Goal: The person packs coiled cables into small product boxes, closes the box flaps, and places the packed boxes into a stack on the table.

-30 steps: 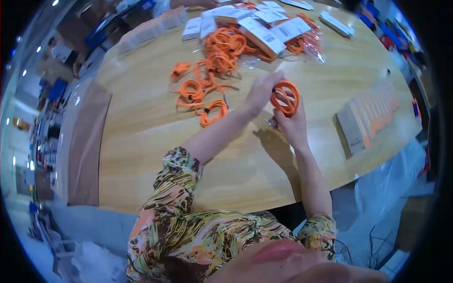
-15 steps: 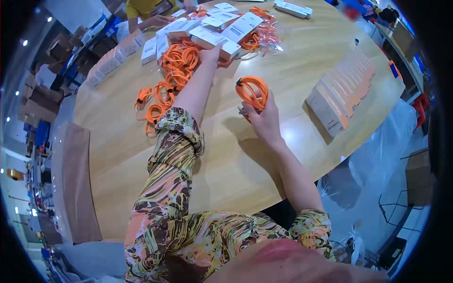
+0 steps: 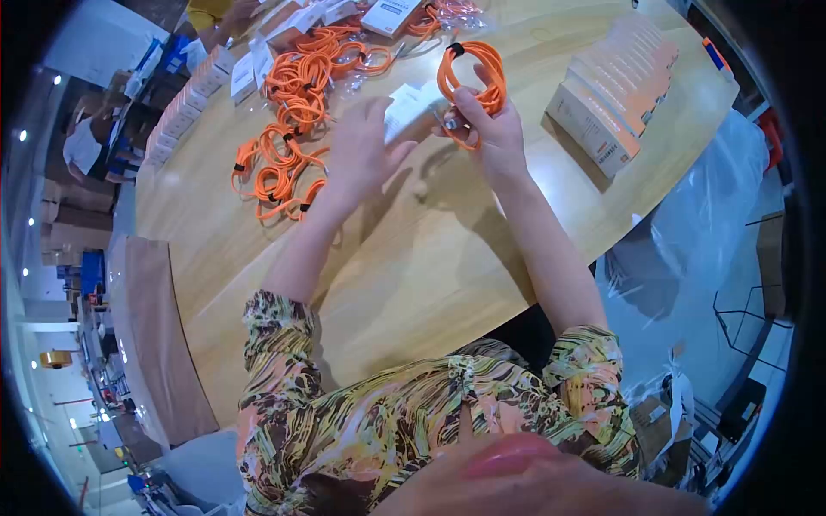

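My right hand (image 3: 497,138) is closed round a coil of orange cable (image 3: 456,69) with a black tie, holding it up off the table. A metal connector end (image 3: 451,123) shows by its fingers. My left hand (image 3: 366,150) grips the near left end of a small white box (image 3: 411,110), with the thumb on the near side; the box's far end comes close to the right hand. Left of that hand lies a heap of coiled orange cables (image 3: 297,82), several with black ties.
More white boxes (image 3: 389,15) lie beyond the cables at the far side. A row of boxes (image 3: 594,129) stands at the right, another row (image 3: 185,107) at the left. Another person's arm (image 3: 228,21) is at the far left edge of the wooden table (image 3: 413,301).
My left hand has drawn back from the box pile toward me, bringing a white box with it. The right hand still holds the cable coil, now beside the box. The view has shifted.
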A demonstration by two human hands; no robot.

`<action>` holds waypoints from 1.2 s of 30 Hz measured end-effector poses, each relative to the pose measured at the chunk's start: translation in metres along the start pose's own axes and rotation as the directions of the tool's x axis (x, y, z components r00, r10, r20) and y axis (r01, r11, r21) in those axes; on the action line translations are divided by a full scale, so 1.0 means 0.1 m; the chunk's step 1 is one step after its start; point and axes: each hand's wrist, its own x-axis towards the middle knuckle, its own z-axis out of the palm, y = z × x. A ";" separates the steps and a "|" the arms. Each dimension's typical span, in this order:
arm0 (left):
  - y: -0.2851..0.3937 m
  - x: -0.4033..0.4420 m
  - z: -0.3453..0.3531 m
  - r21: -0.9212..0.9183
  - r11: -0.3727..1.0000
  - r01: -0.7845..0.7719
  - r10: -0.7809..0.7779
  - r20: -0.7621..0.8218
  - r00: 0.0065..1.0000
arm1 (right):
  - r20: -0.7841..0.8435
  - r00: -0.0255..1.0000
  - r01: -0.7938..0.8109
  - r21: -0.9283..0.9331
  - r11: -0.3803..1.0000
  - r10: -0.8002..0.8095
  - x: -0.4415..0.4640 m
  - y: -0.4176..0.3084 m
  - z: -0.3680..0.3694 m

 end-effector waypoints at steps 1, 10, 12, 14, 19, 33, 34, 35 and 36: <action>0.10 -0.07 -0.04 -0.142 0.986 -0.085 0.063 -0.155 0.986 | -0.003 1.000 0.008 0.069 0.998 -0.007 0.00 0.02 -0.01; 0.56 -0.05 -0.33 -0.869 -0.163 0.467 -0.259 0.495 0.830 | 0.024 0.998 0.060 -0.150 0.987 -0.057 -0.04 0.13 0.00; 0.55 -0.04 -0.32 -0.835 -0.275 0.477 -0.250 0.541 0.803 | 0.031 0.997 0.073 -0.193 0.978 -0.068 -0.07 0.12 0.01; 0.48 -0.02 -0.28 -0.873 -0.214 0.438 -0.318 0.486 0.814 | 0.048 0.998 0.050 -0.268 0.962 -0.039 -0.08 0.07 0.01; 0.40 -0.02 -0.29 -0.923 -0.109 0.369 -0.423 0.379 0.823 | 0.120 0.991 -0.032 -0.224 0.974 0.061 -0.03 0.12 -0.04; 0.39 0.05 0.05 -0.906 0.306 0.293 -0.294 0.203 0.934 | -0.040 0.990 0.103 -0.462 0.881 -0.137 0.00 0.06 -0.02; 0.34 0.05 0.11 -0.750 0.596 0.287 -0.306 0.118 0.945 | -0.052 0.986 0.119 -0.465 0.877 -0.161 0.03 0.04 -0.06; 0.27 0.06 0.16 -0.508 0.820 0.265 -0.289 0.032 0.957 | -0.064 0.980 0.136 -0.467 0.874 -0.187 0.07 0.02 -0.11; 0.22 0.06 0.21 -0.208 0.951 0.230 -0.245 -0.048 0.968 | -0.074 0.974 0.156 -0.471 0.868 -0.215 0.10 0.01 -0.14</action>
